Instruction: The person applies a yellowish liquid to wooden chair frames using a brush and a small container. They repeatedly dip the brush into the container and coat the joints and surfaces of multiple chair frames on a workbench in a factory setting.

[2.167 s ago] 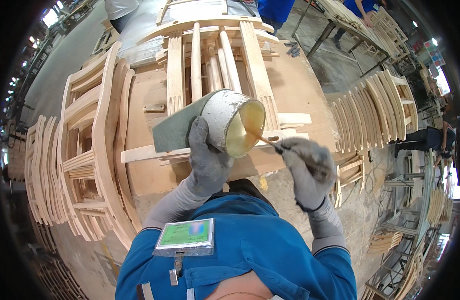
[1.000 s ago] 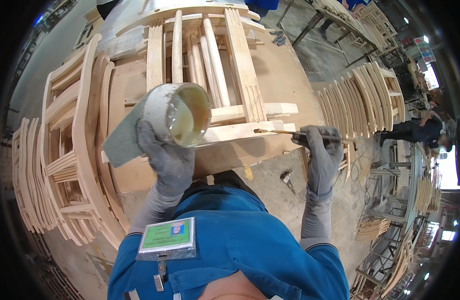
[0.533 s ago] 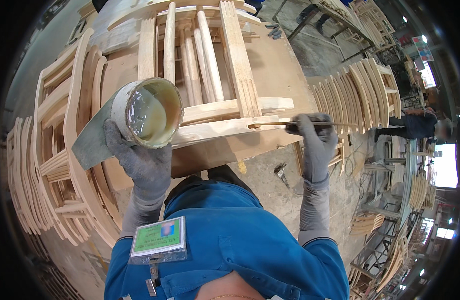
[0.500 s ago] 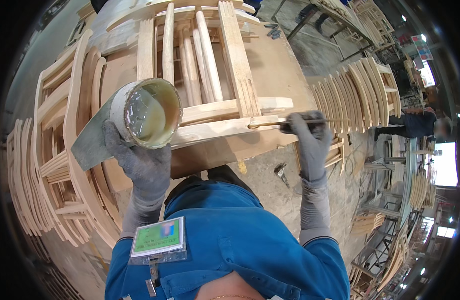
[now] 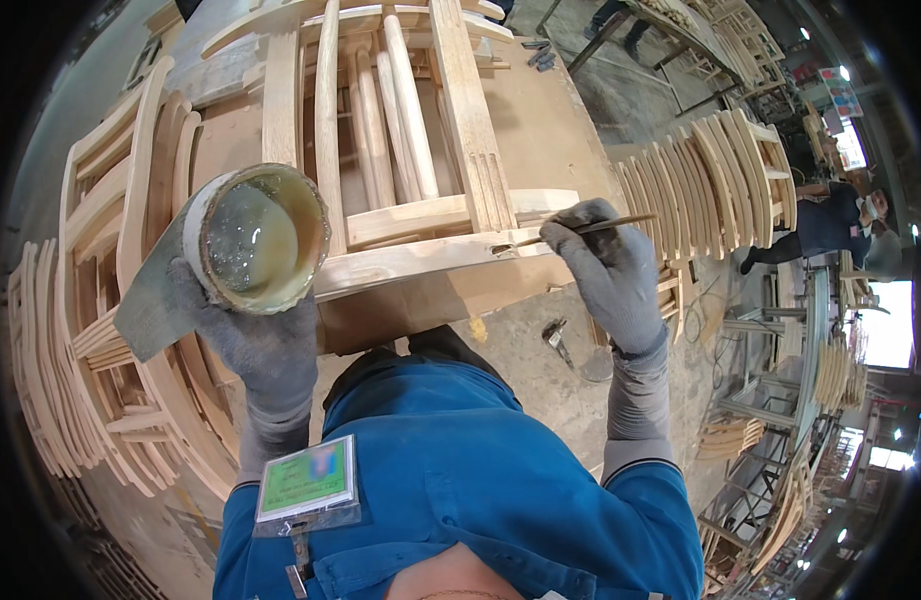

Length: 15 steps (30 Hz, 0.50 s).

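Head view: since half a second ago, the stick has tipped so its far end sits higher, and the can has shifted left, farther from the slot. Left hand (image 5: 256, 345), grey-gloved, is gripping a white, round-walled can (image 5: 194, 238) from below. Can tilts its mouth toward the wearer; pale yellow translucent liquid (image 5: 249, 245) inside. Flat grey-green plate (image 5: 153, 302) sticks out left of the can, just above that hand. Right hand (image 5: 613, 265), also grey-gloved, is closed in a pinch on a thin brown wooden stick (image 5: 636, 218). Stick tip is left of the right hand, at a small dark slot (image 5: 502, 249) in a pale wooden rail (image 5: 411, 263); can't tell how deep. Rail runs between the hands, in front of a pale slatted wooden frame (image 5: 468, 120). Below-left of the right hand: dark metal tool (image 5: 557, 338) on the floor. Right beyond it: row of curved pale wooden parts (image 5: 696, 190).
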Tool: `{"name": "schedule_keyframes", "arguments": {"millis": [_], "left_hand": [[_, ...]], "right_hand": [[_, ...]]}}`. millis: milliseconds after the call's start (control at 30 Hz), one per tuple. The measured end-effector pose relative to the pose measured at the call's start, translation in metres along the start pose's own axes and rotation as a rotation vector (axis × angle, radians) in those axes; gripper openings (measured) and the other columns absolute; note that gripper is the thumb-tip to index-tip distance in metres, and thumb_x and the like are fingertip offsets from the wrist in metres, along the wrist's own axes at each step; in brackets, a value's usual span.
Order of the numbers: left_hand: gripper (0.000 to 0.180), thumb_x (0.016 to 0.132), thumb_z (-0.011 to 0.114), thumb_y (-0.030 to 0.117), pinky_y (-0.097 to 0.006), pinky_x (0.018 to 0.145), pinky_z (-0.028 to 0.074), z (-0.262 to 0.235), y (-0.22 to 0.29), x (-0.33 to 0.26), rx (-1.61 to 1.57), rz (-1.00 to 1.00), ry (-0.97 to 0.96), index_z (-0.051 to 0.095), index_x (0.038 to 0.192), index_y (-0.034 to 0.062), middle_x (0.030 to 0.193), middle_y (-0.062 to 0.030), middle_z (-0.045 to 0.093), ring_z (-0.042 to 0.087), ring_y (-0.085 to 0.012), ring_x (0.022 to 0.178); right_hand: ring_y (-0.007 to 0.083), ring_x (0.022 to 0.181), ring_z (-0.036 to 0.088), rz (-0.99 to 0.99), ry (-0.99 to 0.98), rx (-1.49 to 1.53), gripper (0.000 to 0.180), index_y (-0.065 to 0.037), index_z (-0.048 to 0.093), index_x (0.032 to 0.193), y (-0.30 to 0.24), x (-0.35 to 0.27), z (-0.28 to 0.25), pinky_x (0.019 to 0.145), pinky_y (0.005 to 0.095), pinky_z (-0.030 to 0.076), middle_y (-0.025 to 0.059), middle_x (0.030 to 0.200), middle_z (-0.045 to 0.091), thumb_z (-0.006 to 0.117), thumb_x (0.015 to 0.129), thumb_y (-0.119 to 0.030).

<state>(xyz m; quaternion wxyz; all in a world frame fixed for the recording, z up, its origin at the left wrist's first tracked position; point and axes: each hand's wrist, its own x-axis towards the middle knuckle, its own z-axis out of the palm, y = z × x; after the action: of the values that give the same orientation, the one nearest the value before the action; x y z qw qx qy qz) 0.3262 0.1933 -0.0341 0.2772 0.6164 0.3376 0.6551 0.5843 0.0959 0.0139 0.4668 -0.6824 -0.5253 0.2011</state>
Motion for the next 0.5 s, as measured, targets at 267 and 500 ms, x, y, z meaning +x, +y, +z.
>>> {"name": "schedule_keyframes", "arguments": {"millis": [267, 500], "left_hand": [[0.081, 0.067, 0.076, 0.005, -0.036, 0.1, 0.037, -0.002, 0.01, 0.009, 0.343, 0.114, -0.055, 0.028, 0.131, 0.0017, 0.127, -0.016, 0.041, 0.045, -0.0266, 0.116], [0.083, 0.069, 0.072, 0.0, -0.038, 0.097, 0.045, -0.004, 0.006, 0.013, 0.448, 0.223, -0.087, 0.022, 0.135, 0.0078, 0.129, -0.0174, 0.039, 0.043, -0.0287, 0.12]], "right_hand": [[0.0157, 0.055, 0.054, 0.022, -0.122, -0.086, 0.019, 0.0, 0.059, 0.081, -0.01, 0.006, 0.013, 0.051, 0.0275, 0.04, 0.0092, 0.064, 0.058, 0.064, 0.082, -0.018], [0.01, 0.062, 0.054, 0.087, -0.112, 0.008, 0.015, 0.002, 0.061, 0.084, -0.016, 0.006, 0.0, 0.057, 0.0239, 0.042, 0.0077, 0.066, 0.058, 0.064, 0.082, -0.013]]}}
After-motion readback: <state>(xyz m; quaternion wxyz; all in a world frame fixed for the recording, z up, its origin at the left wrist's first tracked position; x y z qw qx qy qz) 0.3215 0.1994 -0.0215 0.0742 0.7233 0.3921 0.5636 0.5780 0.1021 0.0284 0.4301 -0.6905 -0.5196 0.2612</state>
